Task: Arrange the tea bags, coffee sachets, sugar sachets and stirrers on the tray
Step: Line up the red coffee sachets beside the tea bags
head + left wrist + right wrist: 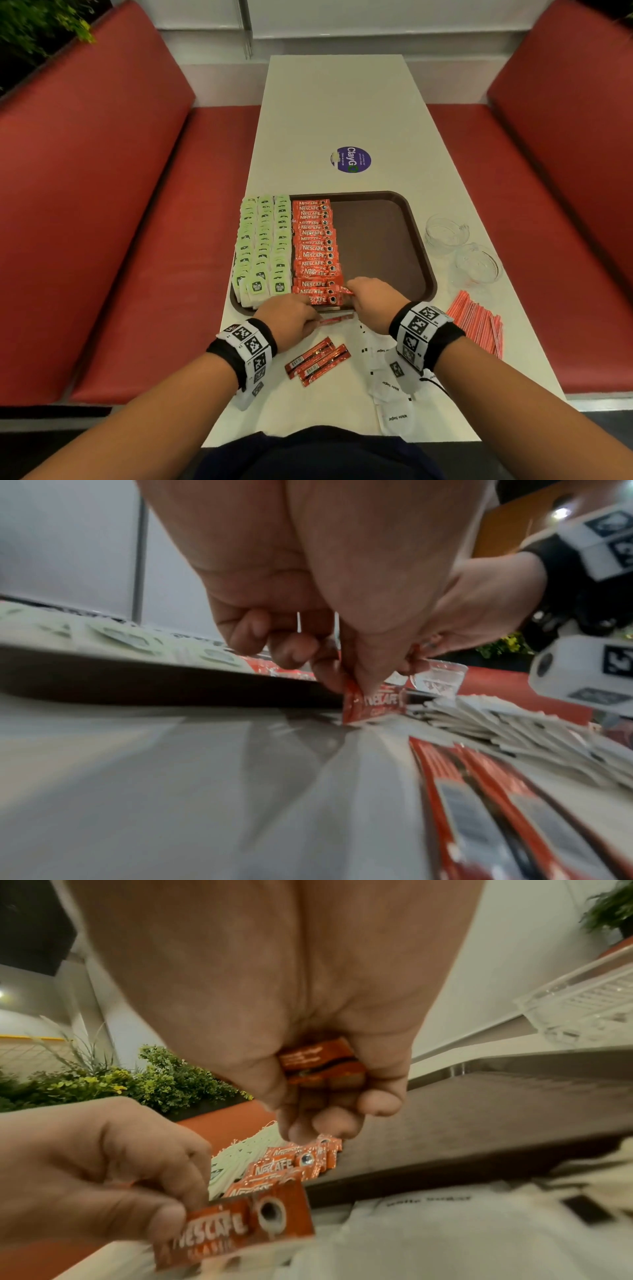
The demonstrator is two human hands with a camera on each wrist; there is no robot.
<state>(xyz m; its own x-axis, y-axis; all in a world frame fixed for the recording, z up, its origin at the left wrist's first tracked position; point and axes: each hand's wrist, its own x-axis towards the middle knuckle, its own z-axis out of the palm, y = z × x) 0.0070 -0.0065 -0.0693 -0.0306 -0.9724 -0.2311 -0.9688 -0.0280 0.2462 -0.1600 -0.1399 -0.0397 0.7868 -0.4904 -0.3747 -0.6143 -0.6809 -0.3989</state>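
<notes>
- Two of the four kinds are on the brown tray (383,246): tea bags (263,246) in three green-tagged columns along its left side, and beside them one overlapping column of red coffee sachets (315,246) that reaches almost to the near rim.
- Right hand (368,298) is at the near end of that column, its fingers curled round a folded coffee sachet (318,1064), so this row looks nearly finished.
- Left hand (291,317) is just in front of the tray's near rim, pinching one more sachet (240,1229) by its end between thumb and fingertips.
- Two loose coffee sachets (318,359) lie on the table (342,113) between the wrists, not yet placed.
- Sugar sachets (390,387), white, are heaped on the table under the right wrist; none shows on the tray.
- Stirrers (479,322), red and white, lie in a pile on the table off the tray's near right corner, untouched.
- Right half of the tray is bare, room enough, I judge, for sugar and stirrers.
- Two clear glass bowls (459,246) stand on the table beside the tray's right edge.
</notes>
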